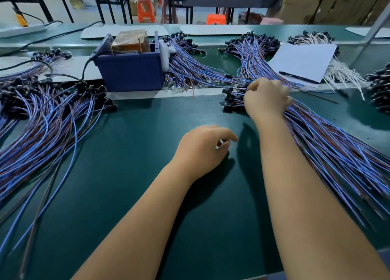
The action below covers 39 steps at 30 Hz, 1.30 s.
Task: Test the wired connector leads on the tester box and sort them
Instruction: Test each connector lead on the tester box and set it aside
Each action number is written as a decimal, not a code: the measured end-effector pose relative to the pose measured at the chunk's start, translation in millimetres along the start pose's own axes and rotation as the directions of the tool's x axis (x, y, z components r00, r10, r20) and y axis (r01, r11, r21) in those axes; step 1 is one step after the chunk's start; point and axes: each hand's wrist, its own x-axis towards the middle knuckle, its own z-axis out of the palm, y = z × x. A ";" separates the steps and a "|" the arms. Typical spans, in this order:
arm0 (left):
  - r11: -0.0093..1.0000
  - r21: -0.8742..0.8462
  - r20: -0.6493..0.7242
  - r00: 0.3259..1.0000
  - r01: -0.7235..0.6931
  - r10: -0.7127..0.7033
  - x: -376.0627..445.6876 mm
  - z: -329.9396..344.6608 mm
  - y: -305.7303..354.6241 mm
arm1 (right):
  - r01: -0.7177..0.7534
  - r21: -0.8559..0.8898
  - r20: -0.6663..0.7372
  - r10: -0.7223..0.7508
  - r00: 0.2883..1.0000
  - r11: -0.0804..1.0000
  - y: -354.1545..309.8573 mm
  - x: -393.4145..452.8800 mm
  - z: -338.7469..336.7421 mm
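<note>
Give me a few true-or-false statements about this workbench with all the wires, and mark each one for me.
1. The right hand reaches into the pile of blue and brown leads on the right. True.
2. The left hand grips a bundle of leads. False: it hovers over the green mat, fingers loosely curled, holding no leads.
3. A pen lies on the white paper. True.
4. The blue tester box stands to the right of the paper. False: it stands to the left.
5. Another pile of leads lies on the left. True.
</note>
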 end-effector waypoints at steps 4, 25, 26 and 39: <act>0.984 0.016 -0.207 0.964 0.175 -0.168 6.0 -12.8 -14.8 | 0.107 0.135 0.066 -0.116 0.991 0.985 -43.0 -27.9 28.1; 0.435 0.053 -0.578 0.383 0.899 -0.720 -35.9 -110.0 -111.0 | 0.205 0.650 0.339 -0.520 0.784 0.731 -94.8 -110.8 87.6; 0.430 0.051 -0.580 0.377 0.901 -0.722 -35.9 -110.2 -111.8 | 0.208 0.647 0.340 -0.521 0.783 0.734 -94.7 -111.2 87.1; 0.653 0.001 -0.684 0.476 0.758 -0.552 -32.8 -104.3 -110.5 | 0.167 0.678 0.333 -0.501 0.798 0.716 -94.9 -110.9 87.2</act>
